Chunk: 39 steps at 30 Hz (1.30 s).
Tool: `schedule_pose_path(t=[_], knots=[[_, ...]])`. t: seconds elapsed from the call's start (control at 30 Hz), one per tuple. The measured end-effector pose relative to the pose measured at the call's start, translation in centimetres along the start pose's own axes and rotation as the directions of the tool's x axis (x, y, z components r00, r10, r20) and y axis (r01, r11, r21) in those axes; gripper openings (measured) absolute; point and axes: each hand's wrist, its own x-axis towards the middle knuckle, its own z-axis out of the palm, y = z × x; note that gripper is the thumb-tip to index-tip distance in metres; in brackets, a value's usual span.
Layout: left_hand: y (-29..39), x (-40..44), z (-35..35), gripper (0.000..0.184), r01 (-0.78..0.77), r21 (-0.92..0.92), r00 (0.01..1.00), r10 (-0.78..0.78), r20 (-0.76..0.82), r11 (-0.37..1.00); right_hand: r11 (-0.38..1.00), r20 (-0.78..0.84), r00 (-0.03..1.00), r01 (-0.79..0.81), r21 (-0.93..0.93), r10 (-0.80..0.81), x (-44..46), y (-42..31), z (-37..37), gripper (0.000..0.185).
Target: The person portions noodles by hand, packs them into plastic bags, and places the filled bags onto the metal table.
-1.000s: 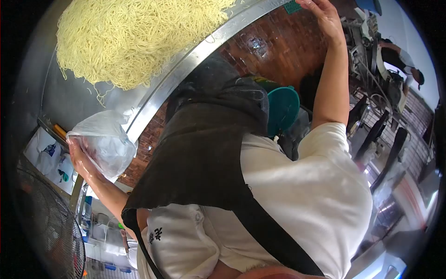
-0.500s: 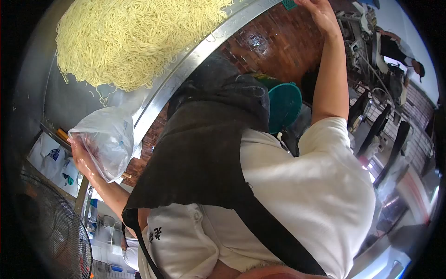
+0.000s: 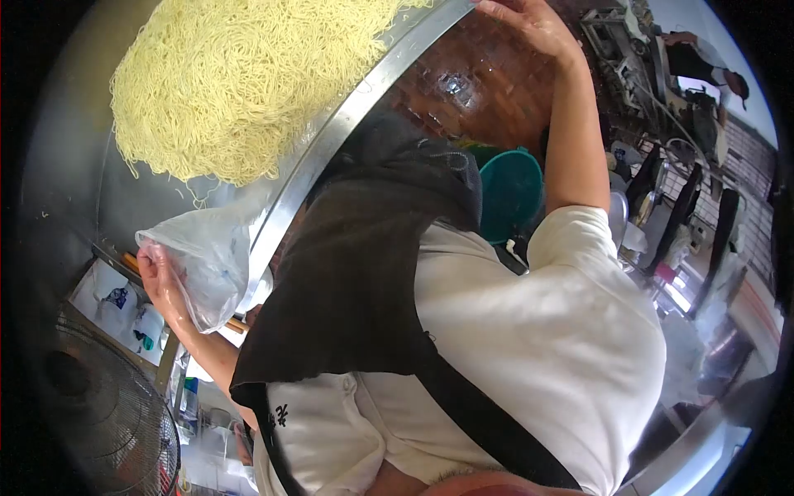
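Observation:
A big heap of pale yellow noodles (image 3: 248,83) lies on a metal tray with a raised rim (image 3: 318,153). At the near left corner, my left hand (image 3: 165,285) is closed on the edge of a clear plastic bag (image 3: 211,256). The bag spreads between that hand and the rim, just below the noodles. My right hand (image 3: 533,29) is at the top, with fingers stretched toward the far part of the rim. Its fingertips meet the rim there, partly cut off by the frame, and I see nothing held in it.
A green bucket (image 3: 509,194) stands on the wet brick floor (image 3: 463,87) beside my dark apron. At lower left is a wire-guarded fan (image 3: 107,405). Another person (image 3: 703,62) is at far right, near metal equipment (image 3: 620,54).
My right hand has moved left, and its fingers are now at the tray rim. My left hand still holds the bag. The whole view has shifted slightly.

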Motion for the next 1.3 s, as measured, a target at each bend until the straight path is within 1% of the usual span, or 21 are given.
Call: schedule_pose_path(t=[0.2, 0.27, 0.3, 0.33, 0.4, 0.47, 0.57, 0.6, 0.67, 0.7, 0.8, 0.87, 0.93, 1.0, 1.03, 1.07, 1.13, 1.2, 1.23, 1.27, 1.3], knots=[[-1.0, 1.0, 0.4, 0.044, -0.049, -0.018, 0.997, 0.05, 0.067, 0.999, 0.963, 0.069, 0.992, 0.12, -0.242, -0.106, -0.7, -5.3, 0.2, 0.044], [-3.9, 1.7, -0.5, 0.044, -0.076, -0.031, 0.997, 0.077, 0.019, 0.997, 0.956, 0.118, 0.992, 0.075, -0.284, -0.043, 1.4, -2.8, 2.4, 0.068], [-5.3, 1.7, -1.2, 0.04, -0.126, -0.044, 0.99, 0.129, 0.065, 0.991, 0.912, 0.079, 0.981, 0.193, -0.363, -0.177, 2.5, -4.2, 5.3, 0.061], [-4.5, 1.4, -0.7, 0.034, -0.111, -0.025, 0.993, 0.112, 0.045, 0.993, 0.947, 0.067, 0.988, 0.152, -0.282, -0.139, 3.0, -6.8, 9.2, 0.066], [-3.3, 0.1, 0.2, 0.024, -0.141, 0.137, 0.987, 0.15, -0.058, 0.98, 0.914, 0.242, 0.93, 0.333, -0.23, -0.278, 5.1, -9.5, 17.8, 0.079], [-3.2, -0.9, 0.5, 0.018, -0.157, 0.422, 0.945, 0.261, -0.2, 0.893, 0.783, 0.309, 0.857, 0.506, -0.362, -0.412, 6.4, -12.6, 26.6, 0.082], [-3.5, -2.2, 0.0, 0.015, -0.045, 0.418, 0.904, 0.215, -0.369, 0.907, 0.54, 0.389, 0.796, 0.602, -0.588, -0.464, 9.2, -12.6, 36.3, 0.08], [-3.5, -2.7, 0.0, 0.016, 0.011, 0.253, 0.894, 0.104, -0.436, 0.968, 0.481, 0.428, 0.786, 0.614, -0.626, -0.446, 10.6, -12.1, 38.4, 0.078], [-3.9, -3.9, -0.1, 0.018, 0.094, -0.104, 0.858, -0.134, -0.496, 0.99, 0.626, 0.374, 0.69, 0.722, -0.294, -0.62, 14.1, -8.8, 41.0, 0.07], [-5.1, -4.2, -0.4, 0.019, 0.01, -0.355, 0.86, -0.188, -0.474, 0.935, 0.653, 0.322, 0.648, 0.75, -0.107, -0.691, 15.2, -8.5, 41.7, 0.066], [-6.8, -4.9, -1.9, 0.019, -0.113, -0.714, 0.912, -0.212, -0.35, 0.691, 0.979, 0.362, 0.909, 0.193, 0.07, -0.205, 11.0, -20.3, 34.8, 0.055], [-7.0, -3.0, -2.9, 0.022, -0.134, -0.721, 0.838, -0.311, -0.449, 0.68, 0.988, 0.327, 0.933, 0.15, 0.036, -0.153, 9.9, -27.0, 30.5, 0.055], [-10.9, 1.0, -6.4, 0.023, -0.229, -0.778, 0.85, -0.269, -0.453, 0.585, 0.706, 0.017, 0.737, 0.641, 0.3, -0.676, 11.5, -29.6, 29.1, 0.057], [-11.6, 6.4, -8.3, 0.026, -0.316, -0.531, 0.65, -0.229, -0.725, 0.786, 0.425, -0.117, 0.459, 0.874, 0.235, -0.881, 10.0, -37.0, 24.8, 0.031], [-11.0, 8.8, -9.2, 0.026, -0.337, -0.505, 0.629, -0.21, -0.749, 0.794, 0.423, -0.049, 0.529, 0.728, 0.54, -0.847, 8.5, -40.1, 23.6, 0.019], [-10.2, 11.0, -10.3, 0.027, -0.359, -0.478, 0.605, -0.19, -0.773, 0.802, 0.32, 0.009, 0.455, 0.612, 0.723, -0.891, 8.5, -41.8, 23.3, 0.017], [-8.5, 14.5, -11.8, 0.031, -0.267, -0.114, 0.532, 0.048, -0.846, 0.957, 0.256, 0.075, 0.351, 0.506, 0.823, -0.933, 7.3, -42.7, 23.2, 0.02], [3.4, 9.0, -6.8, 0.03, -0.176, 0.378, 0.349, 0.416, -0.84, 0.909, 0.587, 0.394, 0.441, 0.513, 0.627, -0.806, 6.1, -40.0, 24.0, 0.043], [7.3, 6.4, -4.1, 0.029, -0.353, 0.249, 0.432, 0.393, -0.812, 0.902, 0.714, 0.524, 0.486, 0.508, 0.481, -0.699, 6.1, -38.0, 25.2, 0.056], [10.0, 3.8, -1.3, 0.029, -0.502, 0.092, 0.516, 0.383, -0.766, 0.86, 0.671, 0.57, 0.425, 0.663, 0.333, -0.703, 6.5, -35.6, 27.2, 0.057], [11.6, 1.1, 1.2, 0.023, -0.538, 0.393, 0.371, 0.628, -0.684, 0.746, 0.59, 0.623, 0.374, 0.788, 0.177, -0.687, 7.1, -33.0, 29.5, 0.058]])
